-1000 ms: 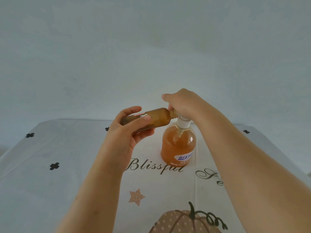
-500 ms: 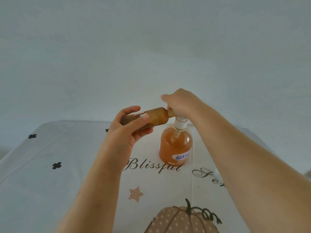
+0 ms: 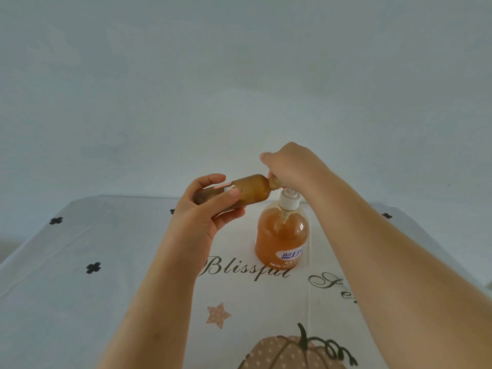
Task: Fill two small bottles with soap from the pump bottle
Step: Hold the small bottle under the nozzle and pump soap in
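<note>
Starting at the left, your left hand (image 3: 202, 217) carries the small bottle (image 3: 247, 191) in the air above the tabletop (image 3: 106, 249). Its fingers (image 3: 210, 179) are curled over the top of the base end and the thumb is pressed along the near side, so the grip is closed round the lower half of the body. The bottle lies almost level, long axis running left to right, base to the left in your palm and neck pointing right, tipped up a touch toward the pump. It looks like light amber plastic with cloudy soap showing inside, so it is probably getting heavier at the neck end and could turn slick if soap runs down the outside. Hold it by the straight body, as you do now, not by the tapered shoulder. Further right, the neck disappears under your right hand (image 3: 290, 166), whose fingers are curled down over the pump head (image 3: 288, 199). Whether the spout sits inside the mouth cannot be made out, as the hand hides it. Below stands the pump bottle (image 3: 282, 235), upright on the tabletop, well filled with orange soap and likely heavy enough to stay put under a press, though a sideways push could tip it. A second small bottle is not in view.
</note>
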A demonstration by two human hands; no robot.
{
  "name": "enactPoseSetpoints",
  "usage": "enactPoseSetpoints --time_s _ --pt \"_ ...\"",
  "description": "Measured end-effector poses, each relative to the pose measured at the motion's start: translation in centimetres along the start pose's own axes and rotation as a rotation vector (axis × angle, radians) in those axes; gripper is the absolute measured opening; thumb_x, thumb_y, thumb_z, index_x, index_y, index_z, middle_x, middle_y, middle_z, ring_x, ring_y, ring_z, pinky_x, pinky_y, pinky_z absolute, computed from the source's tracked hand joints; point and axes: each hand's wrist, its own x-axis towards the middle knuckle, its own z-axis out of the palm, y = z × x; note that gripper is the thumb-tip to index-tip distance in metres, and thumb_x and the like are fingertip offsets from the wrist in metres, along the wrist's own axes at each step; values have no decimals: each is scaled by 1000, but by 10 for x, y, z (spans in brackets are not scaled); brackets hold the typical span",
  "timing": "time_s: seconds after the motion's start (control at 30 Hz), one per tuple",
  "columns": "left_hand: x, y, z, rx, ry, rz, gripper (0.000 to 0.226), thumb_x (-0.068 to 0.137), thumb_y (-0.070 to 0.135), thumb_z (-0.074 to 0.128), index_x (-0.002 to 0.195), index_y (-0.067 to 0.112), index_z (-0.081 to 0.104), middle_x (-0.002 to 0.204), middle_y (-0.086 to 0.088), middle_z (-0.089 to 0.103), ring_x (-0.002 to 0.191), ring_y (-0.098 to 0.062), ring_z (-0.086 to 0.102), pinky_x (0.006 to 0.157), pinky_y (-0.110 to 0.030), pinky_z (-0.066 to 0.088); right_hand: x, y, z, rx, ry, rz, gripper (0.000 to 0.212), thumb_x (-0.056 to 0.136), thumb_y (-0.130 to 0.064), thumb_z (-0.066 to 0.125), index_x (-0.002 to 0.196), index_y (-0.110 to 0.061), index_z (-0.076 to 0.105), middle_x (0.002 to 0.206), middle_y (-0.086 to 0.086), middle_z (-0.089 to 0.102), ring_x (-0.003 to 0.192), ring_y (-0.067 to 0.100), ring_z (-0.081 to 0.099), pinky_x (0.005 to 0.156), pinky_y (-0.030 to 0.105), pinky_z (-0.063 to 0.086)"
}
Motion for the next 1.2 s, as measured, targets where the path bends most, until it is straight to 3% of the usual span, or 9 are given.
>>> enactPoseSetpoints --time_s 0.47,0.77,1.0,1.2 --pt "4 -5 -3 16 8 -25 44 65 8 75 107 9 62 97 -14 66 84 -28 71 74 -33 57 -2 8 8 17 -16 -1 34 96 -32 45 95 -13 73 89 3 70 65 20 57 57 29 39" --pt "-2 2 3 -9 7 10 47 67 6 81 109 9 61 105 -20 64 89 -30 71 79 -35 57 -7 -7 -5 -48 -22 35 26 93 -23 48 95 -13 72 90 4 73 69 21 61 63 29 43" --pt "-2 1 3 -25 15 7 48 66 7 80 110 8 60 102 -18 64 86 -29 71 77 -34 57 -9 -8 -3 -27 -7 57 29 95 -26 46 97 -13 72 81 5 69 64 21 58 59 28 40" --pt "1 -1 2 -23 17 -7 47 65 4 80 108 7 60 95 -14 65 82 -28 71 76 -35 58 -10 0 -1 11 24 -5 33 95 -30 43 94 -13 71 86 3 70 64 19 57 56 28 38"
